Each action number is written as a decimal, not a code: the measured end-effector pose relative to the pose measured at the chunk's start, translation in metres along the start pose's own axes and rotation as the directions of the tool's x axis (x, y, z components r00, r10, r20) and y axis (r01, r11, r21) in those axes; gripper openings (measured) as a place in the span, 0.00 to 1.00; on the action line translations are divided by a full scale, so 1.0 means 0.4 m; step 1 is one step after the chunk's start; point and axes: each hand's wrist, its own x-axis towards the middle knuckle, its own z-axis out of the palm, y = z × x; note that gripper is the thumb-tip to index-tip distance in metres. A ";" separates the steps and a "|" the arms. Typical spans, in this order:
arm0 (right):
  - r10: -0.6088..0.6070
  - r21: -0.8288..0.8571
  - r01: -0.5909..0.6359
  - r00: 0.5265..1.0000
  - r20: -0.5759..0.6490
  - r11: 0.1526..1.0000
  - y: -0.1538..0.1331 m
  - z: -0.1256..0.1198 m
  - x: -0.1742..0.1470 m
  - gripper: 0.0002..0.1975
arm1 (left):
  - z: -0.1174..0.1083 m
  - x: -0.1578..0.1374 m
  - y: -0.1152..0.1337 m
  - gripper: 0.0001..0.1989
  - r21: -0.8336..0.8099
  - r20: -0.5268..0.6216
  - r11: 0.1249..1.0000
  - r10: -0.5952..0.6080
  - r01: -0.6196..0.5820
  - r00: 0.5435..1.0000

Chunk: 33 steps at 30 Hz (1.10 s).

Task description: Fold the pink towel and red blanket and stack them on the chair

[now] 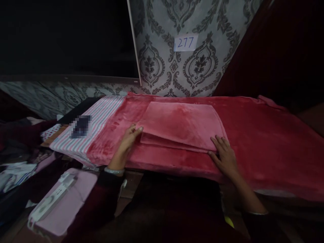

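1. Between our left hand (129, 137) and right hand (224, 156), a narrow gap opens under the near edge of the folded cloth (179, 123); above it we have open air.
2. Right of our right hand, the red blanket (273, 138) lies flat, so we could slide sideways.
3. Beyond both hands, the wall (163, 37) stops us; ahead and left, the screen (68, 40) does.
4. Left of our left hand, a small, blurred dark thing (81, 127) sits low on the striped cloth (107, 109).

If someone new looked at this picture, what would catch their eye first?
Probably the folded pink cloth in the middle, with the left hand at its left edge and the right hand at its near right corner. Next might come the red cover spread beneath it, and the paper marked 277 on the patterned wall.
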 end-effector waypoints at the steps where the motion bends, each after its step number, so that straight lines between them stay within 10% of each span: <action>1: 0.001 0.003 -0.001 1.000 -0.004 1.000 -0.001 -0.001 0.000 0.31 | -0.004 -0.001 -0.003 0.21 0.042 -0.017 0.999 0.009 -0.008 1.000; 6: 0.009 0.017 -0.009 1.000 -0.007 1.000 -0.005 -0.002 0.000 0.30 | -0.037 -0.004 -0.042 0.23 0.284 -0.010 0.958 -0.049 0.050 0.999; 11: 0.010 0.005 -0.010 1.000 -0.009 1.000 -0.006 -0.002 0.001 0.30 | -0.048 -0.002 -0.041 0.28 0.254 0.046 0.962 -0.116 0.100 0.992; 18: 0.011 -0.010 -0.011 1.000 -0.007 1.000 -0.009 -0.001 0.001 0.30 | -0.001 0.003 -0.003 0.22 0.185 -0.107 0.978 0.112 -0.091 0.988; 22: 0.008 0.018 -0.007 1.000 -0.018 1.000 -0.010 -0.003 0.001 0.30 | 0.014 -0.007 -0.014 0.22 0.021 -0.109 1.000 -0.012 0.015 0.994; 33: 0.040 0.032 -0.040 0.999 0.003 0.999 -0.013 -0.001 -0.003 0.31 | -0.029 -0.008 -0.034 0.23 0.262 0.020 0.962 -0.082 0.074 0.996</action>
